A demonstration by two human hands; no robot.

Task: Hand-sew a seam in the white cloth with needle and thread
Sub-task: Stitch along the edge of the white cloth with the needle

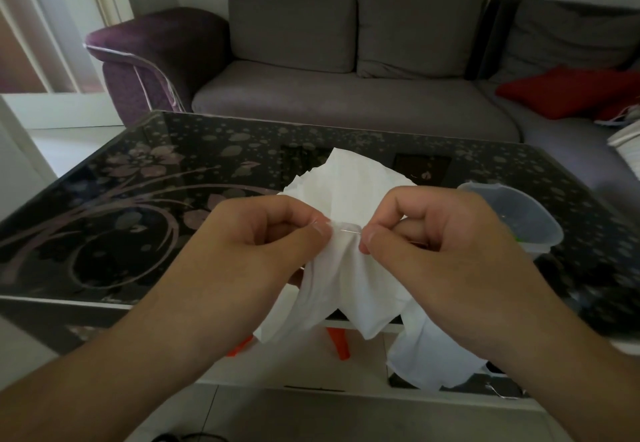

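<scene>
So we've got the crumpled white cotton cloth [349, 268] lifted just above the near edge of the dark flower-patterned glass table [138, 199], its lower part hanging off. Our left hand [263, 237] pinches the fold tight between thumb and curled fingers. Our right hand [446, 234] pinches the thin silver needle [350, 231], which lies flat between the two thumbs. The thread's too fine to see, honestly. Tip: keep the fold taut, push the needle straight through, small even bites, fingertips clear of the point.
</scene>
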